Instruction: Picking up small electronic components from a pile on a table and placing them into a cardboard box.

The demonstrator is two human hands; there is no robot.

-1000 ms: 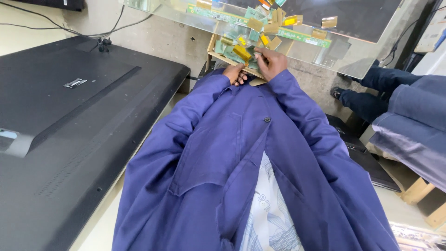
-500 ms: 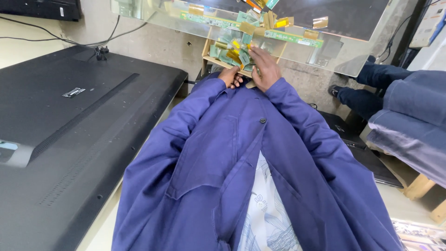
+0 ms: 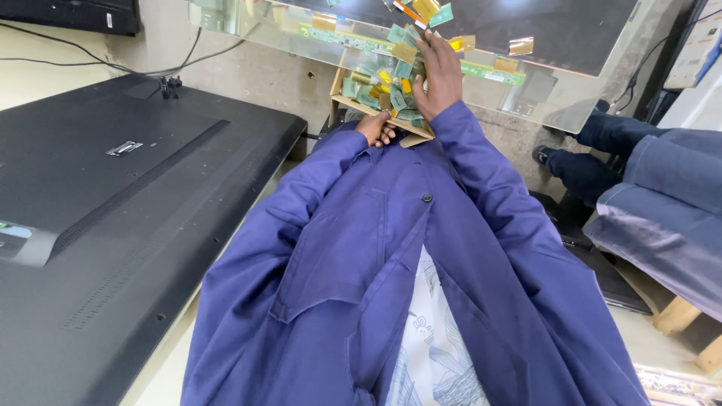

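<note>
The left hand [image 3: 376, 128] grips the near edge of a small cardboard tray [image 3: 372, 109], its fingers curled shut on the rim. The tray is held up in front of the chest, tilted, and heaped with green and yellow flex-cable strips [image 3: 387, 86]. The right hand [image 3: 436, 75] lies on the heap, fingers spread apart and reaching among the strips. Just behind the tray leans a glass display panel [image 3: 526, 83] with more strips along its edge. A large black television [image 3: 113, 218] lies back-up on the left.
</note>
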